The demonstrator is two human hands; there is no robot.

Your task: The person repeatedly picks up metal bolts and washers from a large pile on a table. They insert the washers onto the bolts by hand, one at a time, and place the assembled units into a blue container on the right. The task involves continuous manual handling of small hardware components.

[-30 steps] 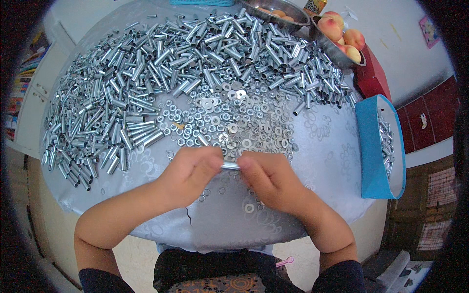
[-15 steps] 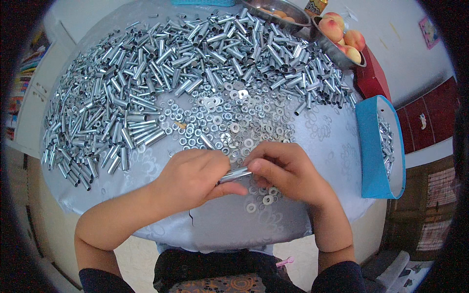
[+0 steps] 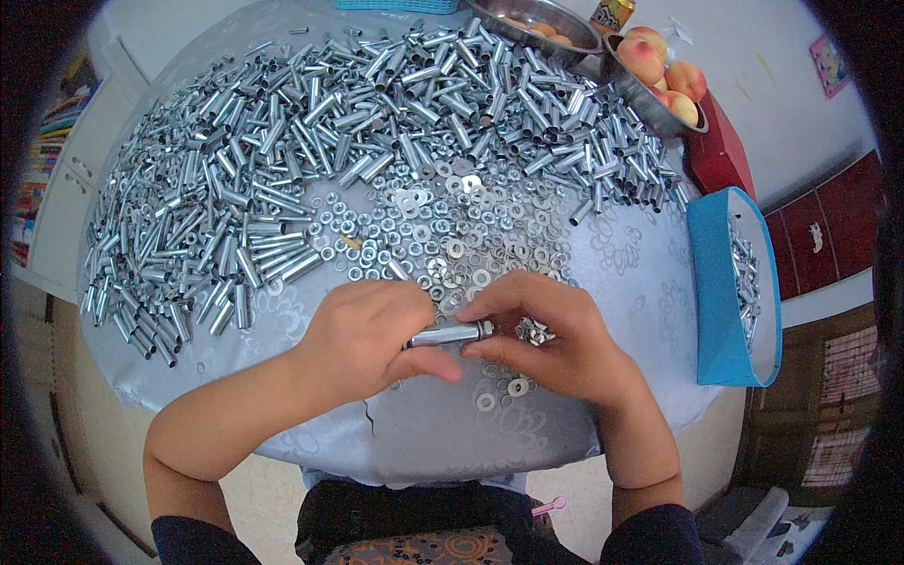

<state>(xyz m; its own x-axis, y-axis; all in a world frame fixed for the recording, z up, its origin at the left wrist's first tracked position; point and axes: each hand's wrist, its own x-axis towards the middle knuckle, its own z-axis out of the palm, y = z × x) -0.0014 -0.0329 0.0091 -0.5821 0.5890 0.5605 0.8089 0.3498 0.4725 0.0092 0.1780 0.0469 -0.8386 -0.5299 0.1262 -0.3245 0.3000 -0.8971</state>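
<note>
A shiny metal sleeve anchor (image 3: 447, 335) lies almost level over the near part of the table, with my left hand (image 3: 367, 330) closed around its left part. A small nut or washer sits at its right end. My right hand (image 3: 556, 330) curves around that end, thumb and forefinger close to it. Several small nuts (image 3: 534, 330) rest in the right palm, held by the curled fingers. Beyond my hands spread loose nuts (image 3: 384, 226) and flat washers (image 3: 513, 250). A few more washers (image 3: 517, 386) lie below my right hand.
A wide heap of metal sleeves (image 3: 273, 132) covers the table's far and left parts. At right stands a blue box (image 3: 720, 292) with metal pieces inside. Metal bowls hold peaches (image 3: 643, 56) and round brownish things (image 3: 541, 30), beside a can (image 3: 612, 14) and a red box (image 3: 720, 151).
My right thumb and forefinger have spread around the anchor's end, so the nuts in the palm now show. More of the anchor is visible, and its right end sits slightly farther right.
</note>
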